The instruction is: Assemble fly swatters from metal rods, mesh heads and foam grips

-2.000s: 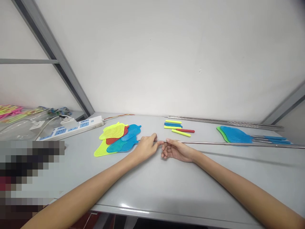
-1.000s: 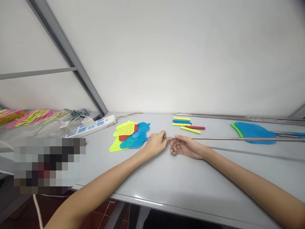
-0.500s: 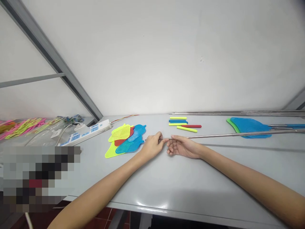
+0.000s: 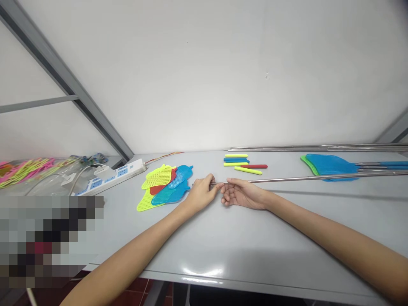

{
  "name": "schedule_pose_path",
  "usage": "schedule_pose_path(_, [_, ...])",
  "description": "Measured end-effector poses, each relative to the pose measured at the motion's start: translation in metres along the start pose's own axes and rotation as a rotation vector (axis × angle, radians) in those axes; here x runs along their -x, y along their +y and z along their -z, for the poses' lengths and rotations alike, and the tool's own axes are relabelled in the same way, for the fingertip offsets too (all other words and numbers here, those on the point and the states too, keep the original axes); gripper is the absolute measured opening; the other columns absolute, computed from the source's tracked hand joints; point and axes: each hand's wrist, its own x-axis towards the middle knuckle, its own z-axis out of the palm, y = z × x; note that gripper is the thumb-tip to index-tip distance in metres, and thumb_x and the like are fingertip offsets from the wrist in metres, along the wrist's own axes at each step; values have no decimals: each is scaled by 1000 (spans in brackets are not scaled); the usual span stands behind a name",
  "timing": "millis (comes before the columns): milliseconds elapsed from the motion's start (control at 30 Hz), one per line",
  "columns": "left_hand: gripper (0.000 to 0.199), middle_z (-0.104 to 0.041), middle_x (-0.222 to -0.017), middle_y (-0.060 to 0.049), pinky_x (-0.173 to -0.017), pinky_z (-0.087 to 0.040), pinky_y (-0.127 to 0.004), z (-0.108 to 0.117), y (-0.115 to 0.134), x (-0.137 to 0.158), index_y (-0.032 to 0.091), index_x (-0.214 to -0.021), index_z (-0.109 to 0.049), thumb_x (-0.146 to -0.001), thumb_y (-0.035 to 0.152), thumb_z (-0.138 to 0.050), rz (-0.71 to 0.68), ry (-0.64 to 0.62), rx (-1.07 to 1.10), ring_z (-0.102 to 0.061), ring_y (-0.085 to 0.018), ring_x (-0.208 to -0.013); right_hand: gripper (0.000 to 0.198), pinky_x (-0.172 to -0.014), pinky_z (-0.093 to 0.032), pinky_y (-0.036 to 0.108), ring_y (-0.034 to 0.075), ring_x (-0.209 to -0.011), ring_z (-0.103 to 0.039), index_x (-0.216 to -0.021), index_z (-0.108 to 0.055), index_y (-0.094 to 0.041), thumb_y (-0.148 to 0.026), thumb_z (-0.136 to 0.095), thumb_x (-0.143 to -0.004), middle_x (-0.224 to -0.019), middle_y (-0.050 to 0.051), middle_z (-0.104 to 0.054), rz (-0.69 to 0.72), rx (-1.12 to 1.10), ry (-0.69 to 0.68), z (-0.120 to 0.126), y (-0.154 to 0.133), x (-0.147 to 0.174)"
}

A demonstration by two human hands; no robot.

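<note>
A long thin metal rod (image 4: 287,179) stretches from my hands toward the right edge, just above the table. My left hand (image 4: 203,192) is closed around its left end, with the tip poking out slightly beyond. Close beside it, my right hand (image 4: 242,193) pinches the rod under the thumb, its other fingers curled loosely with the palm turned up. Left of my left hand lies an overlapping pile of fly swatter heads (image 4: 172,182) in yellow, red and blue. Behind my hands rest several coloured handle tubes (image 4: 247,170).
Assembled fly swatters (image 4: 331,165) lie at the right, near the rod. More metal rods (image 4: 306,148) run along the wall. A white power strip (image 4: 111,176) with plugs and cables stands left, beside a bag of coloured pieces (image 4: 28,170). The table's front edge (image 4: 204,280) is below.
The whole view has shifted slightly. Both hands keep nearly the same hold on the rod, and the things on the table lie as before.
</note>
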Motion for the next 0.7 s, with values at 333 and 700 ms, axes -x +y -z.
schedule_pose_path(333, [27, -54, -65, 0, -53, -31, -22, -2, -3, 0, 20, -73, -44, -81, 43, -34, -37, 17, 6, -50, -14, -60, 35, -77, -39, 34, 19, -72, -59, -78, -58, -10, -34, -34, -83, -71, 9, -61, 9, -18, -8, 1, 1, -1])
schedule_pose_path(700, [24, -54, -65, 1, -52, -29, -23, -2, -2, 1, 20, -75, -43, -81, 42, -35, -38, 17, 1, -50, -14, -59, 34, -77, -39, 33, 19, -72, -58, -78, -58, -9, -34, -35, -83, -70, 10, -61, 0, -35, -7, 1, 1, -1])
